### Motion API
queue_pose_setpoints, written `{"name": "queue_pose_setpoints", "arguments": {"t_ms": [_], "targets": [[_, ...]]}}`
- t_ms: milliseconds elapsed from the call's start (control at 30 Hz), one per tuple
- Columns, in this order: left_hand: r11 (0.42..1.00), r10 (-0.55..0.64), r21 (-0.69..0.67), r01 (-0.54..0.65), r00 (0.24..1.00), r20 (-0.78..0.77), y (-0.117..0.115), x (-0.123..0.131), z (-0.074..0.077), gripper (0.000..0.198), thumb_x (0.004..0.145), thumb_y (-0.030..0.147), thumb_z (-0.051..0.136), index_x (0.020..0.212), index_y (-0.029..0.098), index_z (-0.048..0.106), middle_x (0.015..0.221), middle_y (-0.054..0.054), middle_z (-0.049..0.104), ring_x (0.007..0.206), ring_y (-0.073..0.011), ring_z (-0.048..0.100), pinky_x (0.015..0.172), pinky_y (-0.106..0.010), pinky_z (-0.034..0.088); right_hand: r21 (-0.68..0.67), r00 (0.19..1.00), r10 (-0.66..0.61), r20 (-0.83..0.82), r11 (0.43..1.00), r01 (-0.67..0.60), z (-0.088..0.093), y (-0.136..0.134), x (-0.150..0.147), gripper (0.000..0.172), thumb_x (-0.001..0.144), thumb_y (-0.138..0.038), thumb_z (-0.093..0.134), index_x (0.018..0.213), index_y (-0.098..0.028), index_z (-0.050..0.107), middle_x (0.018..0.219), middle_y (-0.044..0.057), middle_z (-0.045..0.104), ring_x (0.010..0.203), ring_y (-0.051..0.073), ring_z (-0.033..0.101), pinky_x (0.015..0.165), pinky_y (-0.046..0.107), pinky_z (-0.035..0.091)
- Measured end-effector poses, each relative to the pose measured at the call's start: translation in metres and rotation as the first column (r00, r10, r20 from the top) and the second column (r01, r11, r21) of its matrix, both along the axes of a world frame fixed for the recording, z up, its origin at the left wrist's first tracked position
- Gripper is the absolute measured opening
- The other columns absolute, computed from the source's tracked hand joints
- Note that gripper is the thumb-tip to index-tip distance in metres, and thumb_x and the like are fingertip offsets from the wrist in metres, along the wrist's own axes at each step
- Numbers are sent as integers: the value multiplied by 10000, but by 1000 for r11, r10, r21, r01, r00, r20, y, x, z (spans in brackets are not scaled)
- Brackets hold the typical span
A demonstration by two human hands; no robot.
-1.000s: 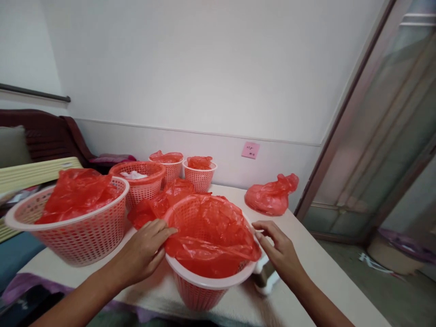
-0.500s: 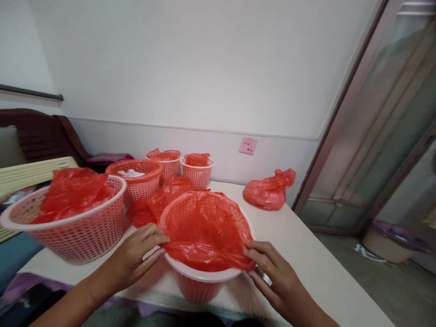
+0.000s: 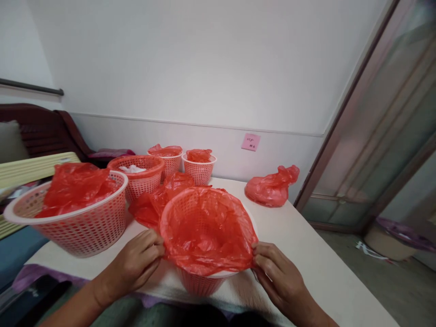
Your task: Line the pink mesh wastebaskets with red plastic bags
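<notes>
A red plastic bag (image 3: pixel 207 231) lines a perforated plastic basket (image 3: pixel 200 285) in front of me, its edge folded over most of the rim. At the left side of the rim, my left hand (image 3: pixel 138 259) is closed, pinching the bag's edge. My right hand (image 3: pixel 277 274) grips the same edge at the right side, fingers closed on the film. Part of the pale rim shows at the lower right and along the right. Just behind the basket on its left lies another crumpled red bag (image 3: pixel 153 200).
A large pink basket (image 3: pixel 91 231) holding a red bag stands left. Behind are an orange-rimmed basket (image 3: pixel 143 184) with white stuff inside and two smaller baskets (image 3: pixel 199 171) with red bags. A tied red bag (image 3: pixel 269 188) sits right on the white table (image 3: pixel 306 254).
Both hands have drawn the bag's near edge toward me and down over the front rim, so the bag now covers most of it. The view has shifted slightly.
</notes>
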State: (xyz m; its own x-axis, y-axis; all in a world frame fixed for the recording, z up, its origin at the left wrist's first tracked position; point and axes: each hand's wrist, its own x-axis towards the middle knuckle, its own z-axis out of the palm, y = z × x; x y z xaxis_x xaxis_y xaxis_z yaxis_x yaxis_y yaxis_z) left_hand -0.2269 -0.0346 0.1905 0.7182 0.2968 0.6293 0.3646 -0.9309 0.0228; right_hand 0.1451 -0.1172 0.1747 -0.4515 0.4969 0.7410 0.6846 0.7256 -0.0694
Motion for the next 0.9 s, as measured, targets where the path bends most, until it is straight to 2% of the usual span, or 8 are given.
{"name": "queue_pose_setpoints", "arguments": {"t_ms": [300,400,500,633,767,900], "targets": [[999,20,38,-24,996,89,-1,8,-18,252,817,-16,491,946,184,572,859,-35,525,778,-147,505,660,-278,442,44,997,-41,73,998,38,-4,-3,4,280,853,32,500,1082,-113,567,1173,160,525,1178,254,508,971,415,529],[1000,22,-6,-22,995,100,-3,8,-20,261,826,-13,485,964,197,559,899,-36,514,813,-151,505,687,-287,450,57,993,-45,106,998,39,-6,-3,6,296,858,17,511,1116,-115,569,1212,162,496,1204,261,492,983,420,524],[996,68,-71,-63,995,77,-9,10,-17,281,831,-35,452,976,187,545,958,-56,504,871,-161,499,731,-304,449,18,994,-59,91,998,57,-5,-4,6,295,868,10,496,1116,-134,566,1221,161,489,1203,257,492,960,416,533],[986,151,-77,-149,988,25,-22,17,-6,242,832,27,525,1018,181,543,1016,-78,509,929,-197,484,780,-362,442,-47,996,-76,46,996,78,-3,-6,2,255,875,-25,525,1098,-144,552,1213,171,499,1191,263,495,945,429,531],[989,150,-5,-150,988,42,-31,31,2,191,831,116,606,1000,174,538,991,-75,525,903,-202,484,763,-370,441,-18,996,-88,27,996,89,-1,-5,-3,252,870,-33,539,1092,-154,549,1192,167,512,1166,263,501,931,435,529],[991,134,-28,-134,991,23,-31,43,6,106,852,147,590,921,182,518,915,-49,536,832,-183,486,698,-341,428,-33,996,-87,11,996,87,-1,-3,-3,241,866,-15,514,1053,-161,553,1167,159,522,1123,257,523,904,434,531]]}}
